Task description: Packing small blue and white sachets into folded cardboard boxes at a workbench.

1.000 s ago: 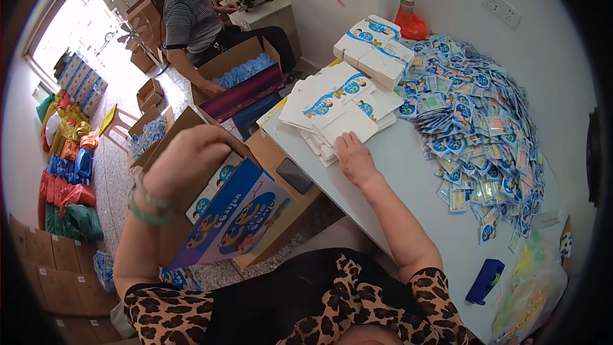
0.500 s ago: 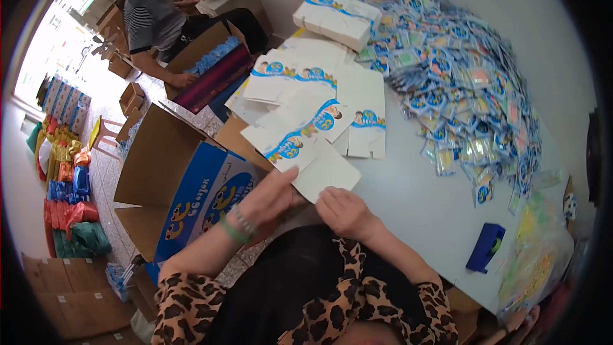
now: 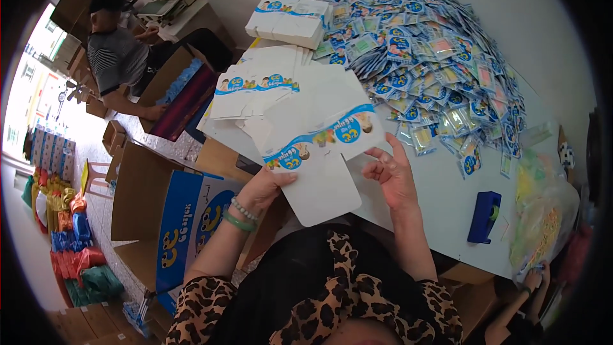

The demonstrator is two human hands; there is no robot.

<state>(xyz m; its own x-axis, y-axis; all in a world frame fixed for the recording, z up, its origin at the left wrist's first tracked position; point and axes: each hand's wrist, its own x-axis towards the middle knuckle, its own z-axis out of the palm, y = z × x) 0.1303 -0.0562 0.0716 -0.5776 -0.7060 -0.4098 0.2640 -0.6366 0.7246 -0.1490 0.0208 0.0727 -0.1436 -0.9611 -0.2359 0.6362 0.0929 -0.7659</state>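
My left hand (image 3: 265, 190) pinches the left edge of an unfolded white carton (image 3: 322, 191), its thumb on top and the other fingers hidden beneath. The carton has a blue printed band and a long plain flap pointing toward my body. At its right side is my right hand (image 3: 391, 176), fingers apart and slightly curled, fingertips close to the printed edge; whether they touch it I cannot tell. More flat white cartons (image 3: 246, 92) lie overlapping on the table just beyond. A bundled stack of cartons (image 3: 287, 22) stands behind them.
A large heap of small blue packets (image 3: 428, 57) covers the table's far right. Nearer are a blue tape dispenser (image 3: 484, 217) and a clear plastic bag (image 3: 543, 217). A blue open box (image 3: 185, 217) stands at my left. Beyond it, another person (image 3: 121, 57) sits by a box.
The carton is now opened out wider and turned, its flap toward me. My right hand has left the flap, moved right and spread its fingers. The view has shifted slightly.
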